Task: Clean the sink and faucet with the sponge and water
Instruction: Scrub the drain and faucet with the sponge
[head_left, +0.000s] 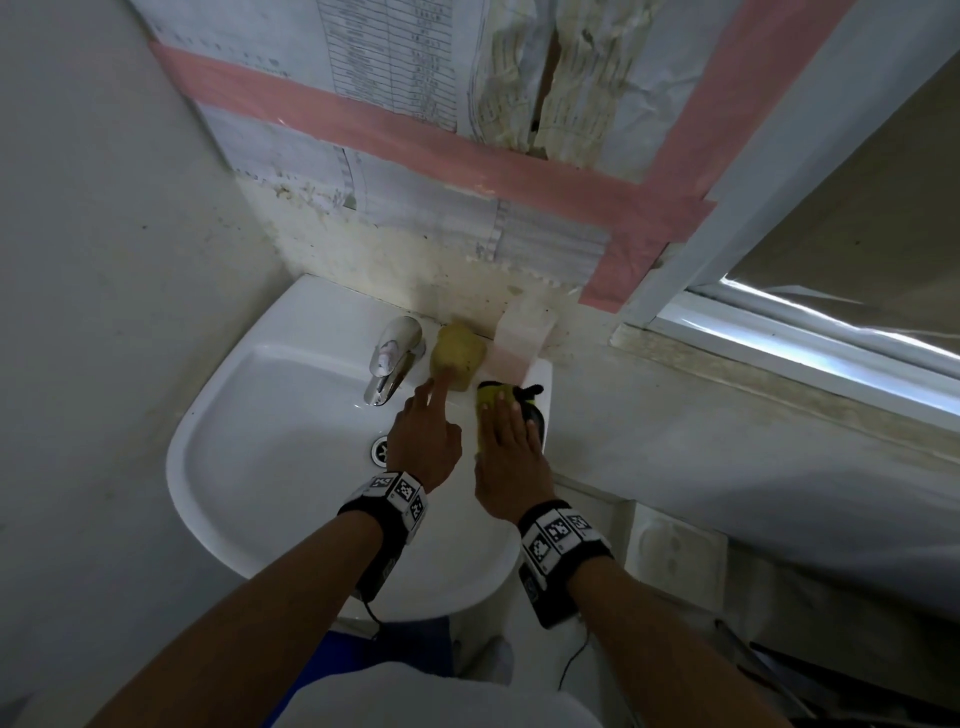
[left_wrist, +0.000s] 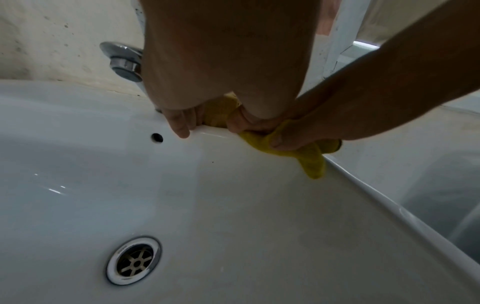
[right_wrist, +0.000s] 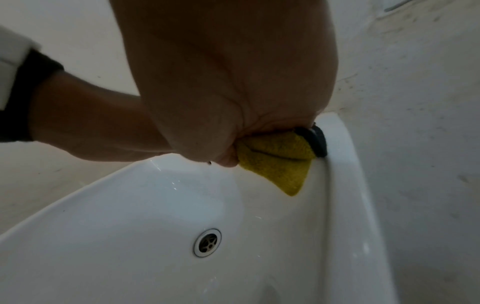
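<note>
The white sink (head_left: 291, 467) fills the middle of the head view, with the chrome faucet (head_left: 393, 358) at its back rim. Right of the faucet a yellowish sponge (head_left: 457, 353) lies on the ledge. My left hand (head_left: 423, 441) reaches over the basin and its straight index finger touches the sponge's near edge. In the left wrist view the fingertips (left_wrist: 179, 125) rest on the rim in front of the sponge (left_wrist: 217, 113). My right hand (head_left: 511, 457) lies flat on a yellow cloth (head_left: 491, 397) on the right rim; one corner (right_wrist: 280, 170) hangs into the basin.
A pale pink-and-white container (head_left: 519, 338) stands at the wall right of the sponge. A dark grey object (right_wrist: 319, 142) lies under the cloth on the rim. The drain (left_wrist: 133, 260) sits in the basin floor. A window frame (head_left: 779, 353) is to the right.
</note>
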